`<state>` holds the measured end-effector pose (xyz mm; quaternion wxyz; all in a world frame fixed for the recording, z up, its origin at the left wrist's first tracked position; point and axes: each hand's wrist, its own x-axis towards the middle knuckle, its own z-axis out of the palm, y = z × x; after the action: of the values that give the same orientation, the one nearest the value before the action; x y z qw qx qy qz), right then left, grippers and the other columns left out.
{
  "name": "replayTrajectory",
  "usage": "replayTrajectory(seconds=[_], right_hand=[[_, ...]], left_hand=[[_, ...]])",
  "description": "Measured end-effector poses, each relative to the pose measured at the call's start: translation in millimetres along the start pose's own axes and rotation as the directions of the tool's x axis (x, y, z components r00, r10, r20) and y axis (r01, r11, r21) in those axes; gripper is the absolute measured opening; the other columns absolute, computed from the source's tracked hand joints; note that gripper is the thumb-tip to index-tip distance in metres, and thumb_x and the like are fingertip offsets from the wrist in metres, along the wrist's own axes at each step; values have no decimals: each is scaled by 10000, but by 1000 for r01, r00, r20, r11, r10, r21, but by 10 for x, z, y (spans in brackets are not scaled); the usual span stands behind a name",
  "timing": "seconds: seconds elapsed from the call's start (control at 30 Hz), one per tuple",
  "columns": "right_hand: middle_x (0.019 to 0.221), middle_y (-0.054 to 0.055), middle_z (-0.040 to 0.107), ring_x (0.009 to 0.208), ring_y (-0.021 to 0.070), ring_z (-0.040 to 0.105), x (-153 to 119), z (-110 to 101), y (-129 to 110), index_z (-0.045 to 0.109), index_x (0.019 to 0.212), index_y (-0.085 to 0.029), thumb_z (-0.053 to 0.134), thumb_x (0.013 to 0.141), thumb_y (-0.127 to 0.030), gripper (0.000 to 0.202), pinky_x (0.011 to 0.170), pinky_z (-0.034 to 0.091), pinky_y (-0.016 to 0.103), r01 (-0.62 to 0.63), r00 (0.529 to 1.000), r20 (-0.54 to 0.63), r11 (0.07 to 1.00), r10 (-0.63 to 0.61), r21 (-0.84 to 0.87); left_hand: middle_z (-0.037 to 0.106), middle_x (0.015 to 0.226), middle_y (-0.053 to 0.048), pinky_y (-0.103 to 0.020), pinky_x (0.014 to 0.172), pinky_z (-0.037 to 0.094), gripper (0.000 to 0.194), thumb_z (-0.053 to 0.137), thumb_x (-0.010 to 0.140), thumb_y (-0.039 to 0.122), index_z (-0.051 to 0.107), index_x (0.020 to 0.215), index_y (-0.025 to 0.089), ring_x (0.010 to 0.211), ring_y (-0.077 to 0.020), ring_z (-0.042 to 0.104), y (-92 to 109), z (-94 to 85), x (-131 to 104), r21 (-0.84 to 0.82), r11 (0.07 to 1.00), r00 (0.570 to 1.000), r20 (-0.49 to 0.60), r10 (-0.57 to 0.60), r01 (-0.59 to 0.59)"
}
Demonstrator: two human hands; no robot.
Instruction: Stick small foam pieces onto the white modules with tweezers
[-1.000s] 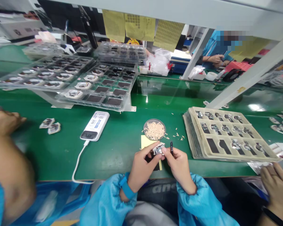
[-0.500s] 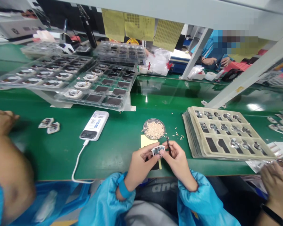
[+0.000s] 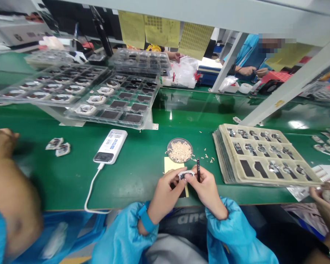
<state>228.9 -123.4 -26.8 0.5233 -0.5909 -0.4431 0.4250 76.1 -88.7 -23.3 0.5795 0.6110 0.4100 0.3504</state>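
Observation:
Between both hands, over the green table's front edge, is a small white-rimmed part [image 3: 183, 175] with a dark inside. My left hand [image 3: 167, 189] grips its left side between thumb and fingers. My right hand [image 3: 205, 187] has its thumb on the part's face and also holds a thin black tool [image 3: 198, 170] upright among its fingers. A round dish [image 3: 180, 150] of tiny pale pieces stands just beyond the hands. Under them lies a yellow paper [image 3: 172, 165], with a dark piece on it partly hidden by the fingers.
A cream tray stack [image 3: 269, 157] with metallic parts stands right. A white power bank [image 3: 110, 146] with a cable and two white parts [image 3: 58, 146] lie left. Clear trays [image 3: 112, 99] rest on a raised support. Other people's hands are at both sides and at the back.
The white-rimmed part has tipped so less of its face shows. The black tool stands more upright. At the right, a neighbour's hands have moved, and another hand has appeared behind the clear trays.

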Motion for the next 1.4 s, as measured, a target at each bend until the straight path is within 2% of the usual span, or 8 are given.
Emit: replayTrajectory(seconds=[0.3,0.47,0.6,0.7,0.9,1.0,1.2,1.4], right_hand=[[660,-3,507,596,114,421,22,36,-30,598,742,-156,702,829,-441,315,557,353,242,57,998,-12,997,-58,-46],[838,36,610,624,126,477,118,-112,-169,698,1001,-172,705,848,-359,241,551,376,254,180,984,34,952,-177,-247],[866,60,636,823,179,596,177,-204,-292,714,889,-180,660,895,-267,103,749,467,294,419,907,190,851,-376,-317],[859,59,619,799,170,593,203,-237,-291,709,919,-176,700,869,-240,81,702,473,289,523,848,295,786,-440,-330],[965,61,617,860,160,612,254,-275,-218,667,1097,-224,633,915,-175,192,732,496,280,658,750,405,649,-523,-382],[1008,63,613,905,169,615,331,-270,-271,625,1094,-228,585,947,-199,155,768,496,286,660,749,443,611,-493,-437],[1014,66,592,886,191,602,676,-202,-256,550,1030,-211,486,994,-286,105,767,475,310,506,859,299,609,-414,-610],[985,64,597,900,214,602,870,-196,-8,611,1020,-211,461,1004,-313,182,764,456,332,427,896,237,585,-375,-689]], left_hand=[[666,980,-70,-261,777,460,288,627,904,328,734,1130,187,867,-178,594,2,34,-7,-51,997,997,-57,51,-54],[599,846,-29,-239,737,441,311,617,888,231,715,1182,203,779,-141,548,16,-50,14,76,992,993,-63,103,-98],[580,860,-21,-227,749,437,318,585,892,181,710,1183,215,793,-128,541,49,-96,1,162,977,988,-54,148,-137],[586,893,-22,-229,770,444,323,569,906,186,695,1202,220,818,-127,545,50,-101,8,176,974,987,-51,151,-140],[580,876,-17,-238,774,451,343,556,896,159,676,1213,209,796,-126,539,102,-148,73,243,956,984,-34,175,-162],[597,893,-25,-241,768,455,338,543,900,170,678,1208,209,814,-133,553,196,-209,164,321,930,983,7,184,-177],[683,977,-14,-243,807,472,354,572,857,176,666,1193,237,885,-154,629,405,-394,935,572,800,983,113,142,-182],[704,1030,-168,-368,900,481,325,571,876,220,655,1158,84,1025,-292,653,615,-539,1989,724,690,997,-35,65,-19]])
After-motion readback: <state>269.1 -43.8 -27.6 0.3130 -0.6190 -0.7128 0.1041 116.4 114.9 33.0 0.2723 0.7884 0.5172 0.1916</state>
